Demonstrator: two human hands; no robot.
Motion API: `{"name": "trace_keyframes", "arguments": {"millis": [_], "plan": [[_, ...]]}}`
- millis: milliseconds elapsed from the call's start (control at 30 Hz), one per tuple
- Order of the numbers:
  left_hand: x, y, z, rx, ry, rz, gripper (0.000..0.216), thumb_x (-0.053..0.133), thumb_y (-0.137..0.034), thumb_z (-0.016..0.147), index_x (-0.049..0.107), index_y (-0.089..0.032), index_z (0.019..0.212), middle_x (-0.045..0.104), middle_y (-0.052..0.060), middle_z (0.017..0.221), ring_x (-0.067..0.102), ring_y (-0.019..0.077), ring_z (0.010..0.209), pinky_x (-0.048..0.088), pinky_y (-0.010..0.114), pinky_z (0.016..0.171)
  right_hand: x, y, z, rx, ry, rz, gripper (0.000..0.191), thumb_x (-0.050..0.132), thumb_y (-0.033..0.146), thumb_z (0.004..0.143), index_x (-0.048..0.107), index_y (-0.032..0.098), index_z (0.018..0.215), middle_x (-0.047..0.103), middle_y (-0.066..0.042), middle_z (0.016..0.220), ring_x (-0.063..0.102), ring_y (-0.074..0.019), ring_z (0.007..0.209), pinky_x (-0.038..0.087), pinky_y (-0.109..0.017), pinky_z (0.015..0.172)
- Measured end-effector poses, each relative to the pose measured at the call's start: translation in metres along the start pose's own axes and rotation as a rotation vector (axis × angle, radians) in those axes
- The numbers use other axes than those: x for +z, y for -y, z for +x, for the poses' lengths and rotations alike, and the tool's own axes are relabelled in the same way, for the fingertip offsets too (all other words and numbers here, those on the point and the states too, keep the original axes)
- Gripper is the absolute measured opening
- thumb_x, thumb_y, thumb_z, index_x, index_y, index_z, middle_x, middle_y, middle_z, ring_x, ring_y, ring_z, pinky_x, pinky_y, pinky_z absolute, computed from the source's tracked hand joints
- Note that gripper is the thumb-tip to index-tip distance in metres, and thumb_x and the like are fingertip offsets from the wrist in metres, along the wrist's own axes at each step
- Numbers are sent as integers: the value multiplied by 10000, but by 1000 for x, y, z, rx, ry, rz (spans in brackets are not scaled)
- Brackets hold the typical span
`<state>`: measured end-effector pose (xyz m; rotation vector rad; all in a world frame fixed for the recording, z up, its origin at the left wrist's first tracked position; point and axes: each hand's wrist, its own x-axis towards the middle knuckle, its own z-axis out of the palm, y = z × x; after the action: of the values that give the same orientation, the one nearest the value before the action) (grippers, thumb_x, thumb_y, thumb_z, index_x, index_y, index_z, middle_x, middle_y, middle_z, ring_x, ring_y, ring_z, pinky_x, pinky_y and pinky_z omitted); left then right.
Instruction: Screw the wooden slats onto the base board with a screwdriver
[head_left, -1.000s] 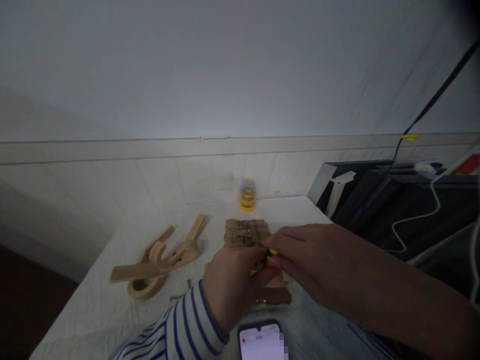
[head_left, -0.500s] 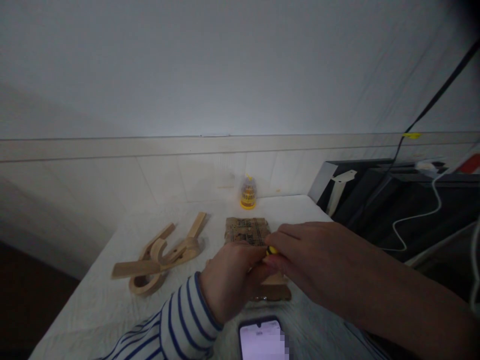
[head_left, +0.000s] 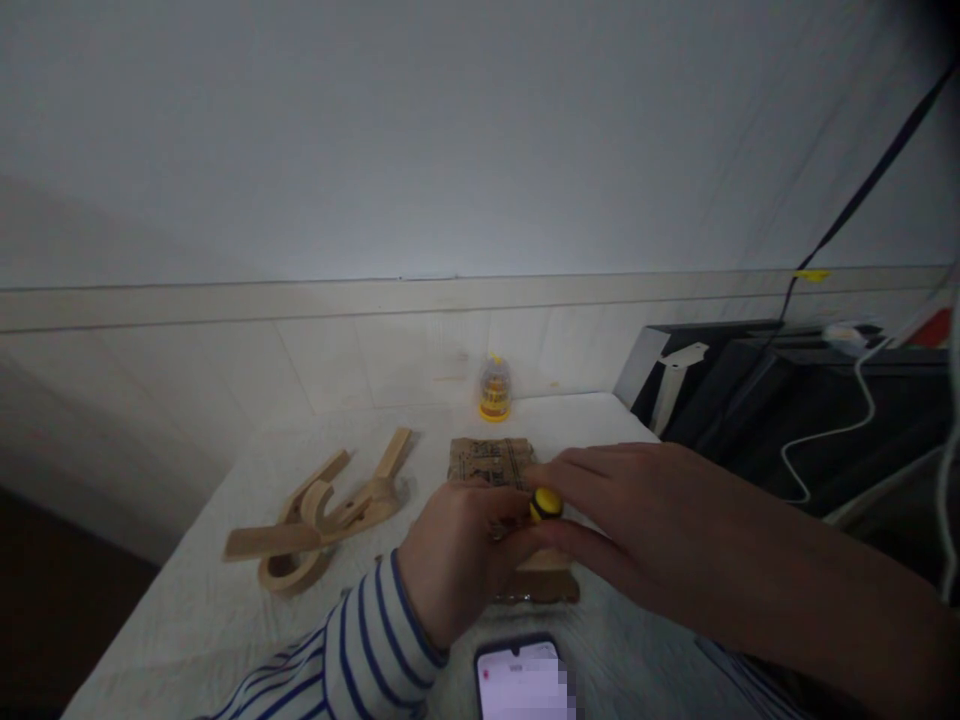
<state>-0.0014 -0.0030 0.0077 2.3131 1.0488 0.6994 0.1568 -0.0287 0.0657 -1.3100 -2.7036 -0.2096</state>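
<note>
My left hand (head_left: 454,555), in a blue-striped sleeve, is closed over something small on a brown wooden board (head_left: 491,460) in the middle of the white table (head_left: 187,620). My right hand (head_left: 637,520) reaches in from the right and pinches a small tool with a round yellow and black cap (head_left: 546,503) between thumb and fingers. The tool's tip points down between both hands and is hidden. A second brown piece (head_left: 544,585) lies under my hands.
Loose curved wooden parts (head_left: 319,515) lie at the left of the table. A small yellow domed case (head_left: 495,388) stands at the back by the wall. A lit phone (head_left: 521,680) lies at the near edge. Dark furniture with cables (head_left: 825,420) stands to the right.
The yellow cap has become fully visible as my right fingers shifted around it. Both hands stay in about the same place over the board.
</note>
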Motion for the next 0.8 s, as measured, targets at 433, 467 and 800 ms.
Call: {"name": "trace_keyframes", "arguments": {"millis": [433, 467, 800], "plan": [[2, 3, 0, -1, -12, -60, 118, 565, -213, 780, 652, -154, 727, 622, -7, 627, 551, 93, 550, 366, 171, 503, 1, -6, -4, -49, 36, 78, 145, 483, 81, 761, 576, 178, 814, 617, -11, 767, 579, -136, 689, 453, -276, 636], [2, 3, 0, 1, -10, -66, 110, 569, -209, 777, 653, -155, 733, 624, -7, 633, 554, 94, 557, 370, 172, 509, 2, -6, -4, -50, 32, 73, 144, 485, 81, 756, 579, 176, 810, 618, -14, 760, 582, -137, 683, 454, -273, 631], [4, 6, 0, 24, 24, -97, 120, 546, -231, 803, 654, -181, 787, 637, -6, 693, 556, 101, 602, 376, 179, 543, 2, -6, -3, -2, 37, 87, 112, 500, 101, 751, 571, 185, 770, 611, -4, 717, 568, -137, 619, 448, -263, 577]]}}
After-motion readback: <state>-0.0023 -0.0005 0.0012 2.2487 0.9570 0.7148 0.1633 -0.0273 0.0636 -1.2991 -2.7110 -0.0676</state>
